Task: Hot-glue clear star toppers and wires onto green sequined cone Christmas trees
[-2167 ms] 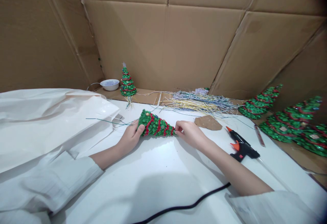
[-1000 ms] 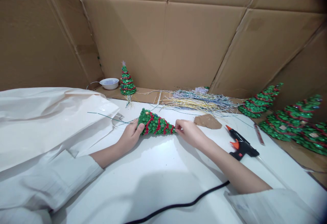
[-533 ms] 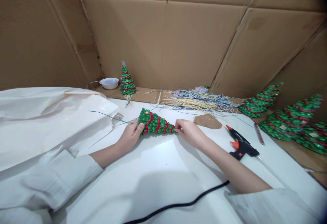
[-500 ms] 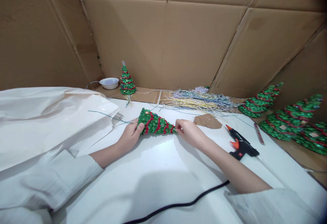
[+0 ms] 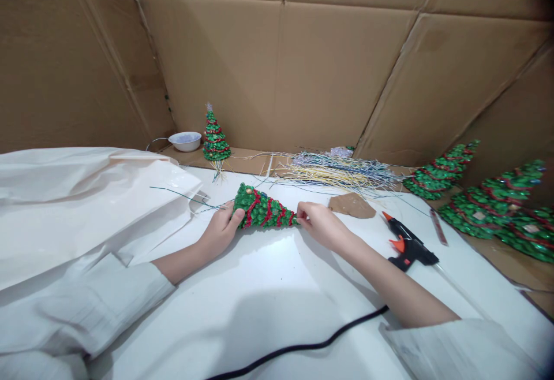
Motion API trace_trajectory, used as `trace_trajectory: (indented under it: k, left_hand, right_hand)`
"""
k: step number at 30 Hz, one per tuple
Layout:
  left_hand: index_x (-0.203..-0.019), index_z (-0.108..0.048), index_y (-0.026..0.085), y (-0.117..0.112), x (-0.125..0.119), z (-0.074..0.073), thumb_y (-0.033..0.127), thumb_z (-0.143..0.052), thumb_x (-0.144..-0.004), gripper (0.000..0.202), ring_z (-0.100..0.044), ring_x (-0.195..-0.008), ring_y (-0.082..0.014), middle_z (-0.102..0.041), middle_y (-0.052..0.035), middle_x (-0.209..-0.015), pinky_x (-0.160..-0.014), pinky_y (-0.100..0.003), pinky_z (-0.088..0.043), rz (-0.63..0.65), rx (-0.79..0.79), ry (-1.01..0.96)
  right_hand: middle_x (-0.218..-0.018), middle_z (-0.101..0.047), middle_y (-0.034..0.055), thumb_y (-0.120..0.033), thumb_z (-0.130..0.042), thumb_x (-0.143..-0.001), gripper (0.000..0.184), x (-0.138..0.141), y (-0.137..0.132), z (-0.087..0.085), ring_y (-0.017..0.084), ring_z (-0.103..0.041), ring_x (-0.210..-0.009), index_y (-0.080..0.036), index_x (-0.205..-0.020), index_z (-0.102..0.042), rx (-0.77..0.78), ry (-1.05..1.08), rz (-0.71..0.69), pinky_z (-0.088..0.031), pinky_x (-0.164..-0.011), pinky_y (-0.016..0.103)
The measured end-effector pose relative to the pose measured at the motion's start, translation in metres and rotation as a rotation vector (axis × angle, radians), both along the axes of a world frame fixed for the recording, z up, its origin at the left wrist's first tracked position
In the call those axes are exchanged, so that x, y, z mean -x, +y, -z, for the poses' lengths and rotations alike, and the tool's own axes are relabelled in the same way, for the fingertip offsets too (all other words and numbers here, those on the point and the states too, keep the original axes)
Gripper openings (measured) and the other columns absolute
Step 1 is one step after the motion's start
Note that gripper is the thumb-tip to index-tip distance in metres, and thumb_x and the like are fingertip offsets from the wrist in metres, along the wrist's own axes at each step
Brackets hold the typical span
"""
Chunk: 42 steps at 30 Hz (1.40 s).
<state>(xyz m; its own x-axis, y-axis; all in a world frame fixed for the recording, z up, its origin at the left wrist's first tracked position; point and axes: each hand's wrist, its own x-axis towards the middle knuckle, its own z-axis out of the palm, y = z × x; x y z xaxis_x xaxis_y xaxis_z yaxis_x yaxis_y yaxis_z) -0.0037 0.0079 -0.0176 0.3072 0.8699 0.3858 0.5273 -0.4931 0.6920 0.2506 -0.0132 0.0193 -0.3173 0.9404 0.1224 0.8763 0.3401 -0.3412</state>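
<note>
A small green Christmas tree (image 5: pixel 266 209) with red garland lies on its side above the white table, its tip toward the right. My left hand (image 5: pixel 223 227) is closed round its wide base, thumb on the near side. Thin wires (image 5: pixel 182 194) stick out leftward from the base past that hand. At the tip, my right hand (image 5: pixel 314 221) is closed in a pinch, and its fingers hide the very end of the tree. Whether the fingertips also hold something small cannot be made out.
A black hot glue gun (image 5: pixel 411 244) with an orange nozzle lies at right, its black cable (image 5: pixel 303 347) crossing the front. Behind are a brown scrap (image 5: pixel 352 205), bundled wires (image 5: pixel 341 171), a white bowl (image 5: pixel 185 142) and a standing tree (image 5: pixel 215 137). More trees (image 5: pixel 445 171) stand right; white sheeting (image 5: pixel 78 207) lies left.
</note>
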Motion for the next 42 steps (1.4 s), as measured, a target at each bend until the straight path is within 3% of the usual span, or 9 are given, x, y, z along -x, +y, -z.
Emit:
trace_trajectory:
  k: [17,30,42]
  left_hand:
    - [-0.08,-0.058,0.014,0.0002,0.0003,0.001,0.051,-0.025,-0.09,0.05,-0.055,-0.091,-0.0254,-0.062,-0.0105,-0.087,-0.085,-0.036,-0.041,-0.001,-0.017,0.008]
    - [-0.084,-0.058,0.014,0.0001,0.0005,0.0004,0.053,-0.024,-0.09,0.052,-0.055,-0.091,-0.0254,-0.062,-0.0113,-0.089,-0.086,-0.037,-0.041,-0.016,-0.012,0.022]
    - [-0.084,-0.059,0.014,-0.0011,-0.0001,-0.001,0.054,-0.024,-0.089,0.054,-0.054,-0.091,-0.0256,-0.063,-0.0112,-0.089,-0.087,-0.037,-0.041,-0.002,0.0,0.016]
  right_hand:
    - [-0.08,-0.063,0.0039,-0.009,-0.049,-0.08,0.01,0.0,-0.0001,0.0007,0.013,-0.055,-0.071,-0.017,-0.077,-0.055,0.003,-0.007,0.014,-0.032,-0.061,0.02]
    - [-0.083,-0.063,0.0046,-0.019,-0.051,-0.083,0.004,0.0007,-0.0014,0.0,0.015,-0.055,-0.074,-0.018,-0.079,-0.053,0.001,-0.028,0.018,-0.033,-0.062,0.022]
    - [-0.084,-0.063,0.0048,-0.017,-0.051,-0.083,0.004,0.0021,-0.0018,-0.002,0.014,-0.055,-0.074,-0.018,-0.08,-0.054,0.015,-0.05,0.028,-0.033,-0.062,0.022]
